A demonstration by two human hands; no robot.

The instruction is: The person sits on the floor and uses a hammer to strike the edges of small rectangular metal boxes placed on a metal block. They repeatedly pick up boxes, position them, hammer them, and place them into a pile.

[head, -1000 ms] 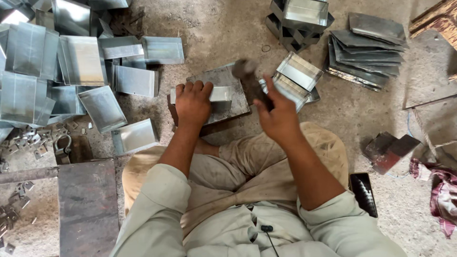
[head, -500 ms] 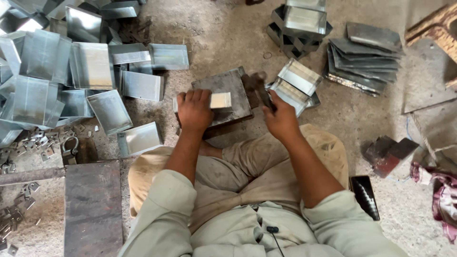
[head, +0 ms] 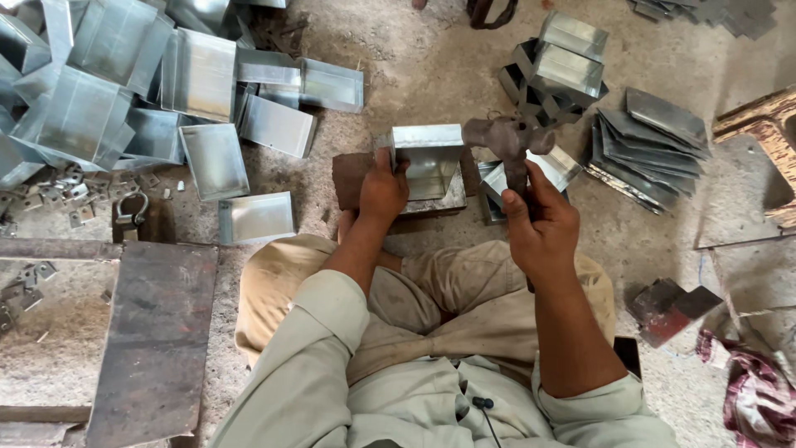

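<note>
The hammer (head: 507,137) has come up off the work since a moment ago, its worn, rust-brown head now raised above the block. The right hand (head: 543,228) is clenched round its handle. The left hand (head: 381,189) pinches the folded sheet-metal tray (head: 429,158), shiny and square-edged, against the dark flat iron block (head: 352,174) lying on the gritty floor before the crossed knees.

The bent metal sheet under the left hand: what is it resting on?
The sheet lies on a dark flat block on the ground, held by the left hand. The block's middle is covered.
</note>
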